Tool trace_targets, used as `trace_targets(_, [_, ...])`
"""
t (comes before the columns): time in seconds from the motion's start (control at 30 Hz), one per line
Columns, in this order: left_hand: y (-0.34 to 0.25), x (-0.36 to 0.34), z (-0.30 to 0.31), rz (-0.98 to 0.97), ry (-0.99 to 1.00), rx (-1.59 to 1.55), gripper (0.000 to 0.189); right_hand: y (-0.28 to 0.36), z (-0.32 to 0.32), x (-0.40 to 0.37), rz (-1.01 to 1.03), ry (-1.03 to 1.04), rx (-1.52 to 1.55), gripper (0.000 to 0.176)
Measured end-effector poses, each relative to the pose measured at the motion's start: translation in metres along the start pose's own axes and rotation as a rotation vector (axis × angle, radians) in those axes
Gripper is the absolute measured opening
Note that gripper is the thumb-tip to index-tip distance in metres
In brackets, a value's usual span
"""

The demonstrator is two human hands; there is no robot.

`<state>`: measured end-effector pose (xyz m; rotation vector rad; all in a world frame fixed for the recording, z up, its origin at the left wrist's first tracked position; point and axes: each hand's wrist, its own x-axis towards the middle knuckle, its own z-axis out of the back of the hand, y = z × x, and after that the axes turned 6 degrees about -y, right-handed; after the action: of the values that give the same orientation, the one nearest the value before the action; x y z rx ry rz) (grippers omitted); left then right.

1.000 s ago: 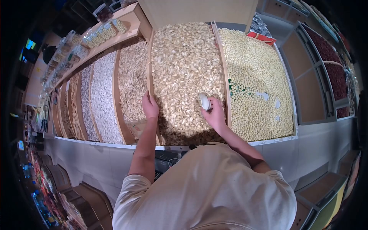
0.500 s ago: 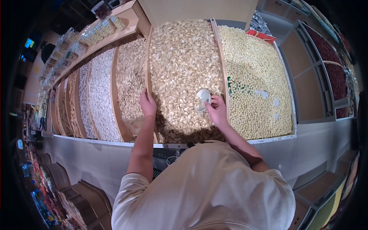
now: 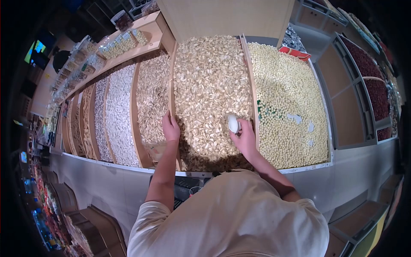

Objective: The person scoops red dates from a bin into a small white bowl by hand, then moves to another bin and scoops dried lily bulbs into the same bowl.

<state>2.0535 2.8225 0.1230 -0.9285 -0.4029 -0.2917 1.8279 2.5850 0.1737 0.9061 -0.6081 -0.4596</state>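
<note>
A small white scoop (image 3: 233,123) is in my right hand (image 3: 244,138), with the fingers closed round its right side. It is tilted over the pale dried flakes (image 3: 209,81) that fill the wide middle compartment, near its front right. No flakes can be made out inside the scoop. My left hand (image 3: 171,127) rests at the wooden divider (image 3: 172,85) on the left of that compartment. Its fingers are stretched out, and nothing shows in them.
Round cream-coloured seeds (image 3: 287,85) lie in the compartment to the right, with bare white patches showing. More dividers and dried goods (image 3: 119,98) run off to the left. Lidded jars (image 3: 121,45) line a raised shelf behind. A red box (image 3: 295,53) sits at the back right.
The scoop has turned in my right hand, so its opening looks narrower, and the flakes seen in it before no longer show. The whole view has shifted slightly downward; my left hand stays by the divider.
</note>
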Motion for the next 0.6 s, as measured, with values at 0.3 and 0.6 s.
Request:
trace_targets(0.3, [-0.004,-0.001,0.001,-0.003,-0.008,0.013,0.036,0.001,-0.018,-0.012,-0.117,0.04,0.186,0.045])
trace_targets(0.6, [-0.002,0.0,0.001,-0.01,0.003,0.034,0.036,-0.023,-0.019,-0.01,-0.474,-0.054,0.456,0.036])
